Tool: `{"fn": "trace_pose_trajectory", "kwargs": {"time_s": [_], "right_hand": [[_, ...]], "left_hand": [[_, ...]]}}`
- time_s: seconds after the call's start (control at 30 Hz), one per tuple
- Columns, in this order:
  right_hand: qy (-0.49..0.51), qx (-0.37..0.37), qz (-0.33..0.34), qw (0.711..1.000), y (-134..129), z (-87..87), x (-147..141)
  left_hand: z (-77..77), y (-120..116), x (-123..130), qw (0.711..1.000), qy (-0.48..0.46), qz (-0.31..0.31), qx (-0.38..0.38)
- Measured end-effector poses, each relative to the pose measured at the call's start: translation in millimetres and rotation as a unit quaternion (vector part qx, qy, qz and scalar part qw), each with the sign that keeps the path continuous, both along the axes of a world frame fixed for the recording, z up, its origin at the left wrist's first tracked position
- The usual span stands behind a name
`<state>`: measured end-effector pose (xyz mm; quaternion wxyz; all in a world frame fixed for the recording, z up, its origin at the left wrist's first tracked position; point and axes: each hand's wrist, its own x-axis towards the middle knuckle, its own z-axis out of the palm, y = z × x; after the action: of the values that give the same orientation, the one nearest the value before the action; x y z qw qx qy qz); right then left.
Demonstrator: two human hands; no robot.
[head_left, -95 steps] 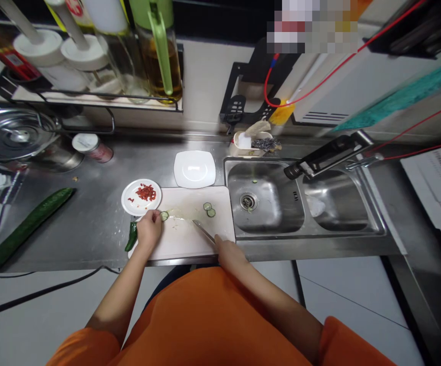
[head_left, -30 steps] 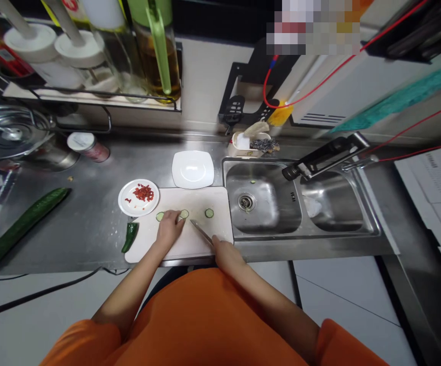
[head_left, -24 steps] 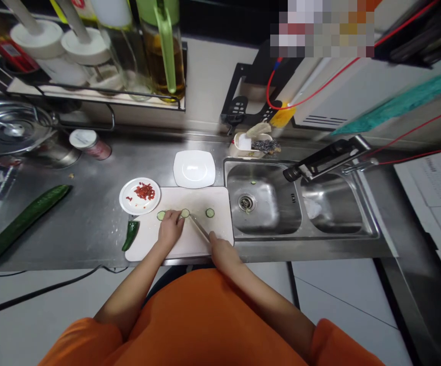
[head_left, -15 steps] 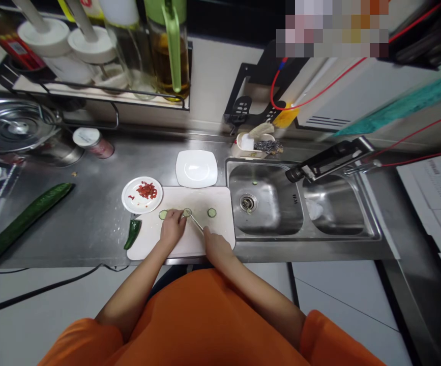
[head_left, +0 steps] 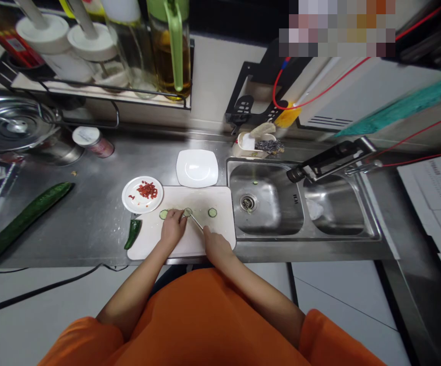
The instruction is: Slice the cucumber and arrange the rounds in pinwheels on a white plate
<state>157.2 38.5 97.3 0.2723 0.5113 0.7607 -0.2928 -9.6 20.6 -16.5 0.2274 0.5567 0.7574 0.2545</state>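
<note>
A thin knife is gripped in my right hand, its blade slanting up and left to a cucumber slice. Curled fingers of my left hand press at the left edge of that slice on the white cutting board. Another thin, pale slice with a green rim lies just left of my left hand. Farther right on the board rests a third one. A short cucumber end piece lies at the board's left edge.
Chopped red pieces lie on a round white plate behind the board's left corner. Behind the board stands a squarish white plate. A long cucumber lies far left. A double sink borders the board's right side.
Both hands and the knife keep nearly the same pose at the middle slice. The view has shifted very slightly.
</note>
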Motion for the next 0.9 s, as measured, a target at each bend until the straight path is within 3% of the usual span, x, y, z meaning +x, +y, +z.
{"fn": "trace_pose_trajectory", "kwargs": {"time_s": [0.27,0.6,0.9], "right_hand": [[0.014,0.006,0.009,1.000,-3.1,-12.2,1.0],[0.002,-0.030,-0.007,1.000,-12.0,-2.9,22.2],[0.003,-0.029,-0.020,0.999,-19.8,-4.8,40.7]], "left_hand": [[0.9,1.2,0.4,1.000,-0.004,0.002,0.004],[5.0,9.5,3.9,1.000,0.002,0.020,-0.004],[14.0,26.8,6.3,0.999,0.026,0.012,-0.044]]}}
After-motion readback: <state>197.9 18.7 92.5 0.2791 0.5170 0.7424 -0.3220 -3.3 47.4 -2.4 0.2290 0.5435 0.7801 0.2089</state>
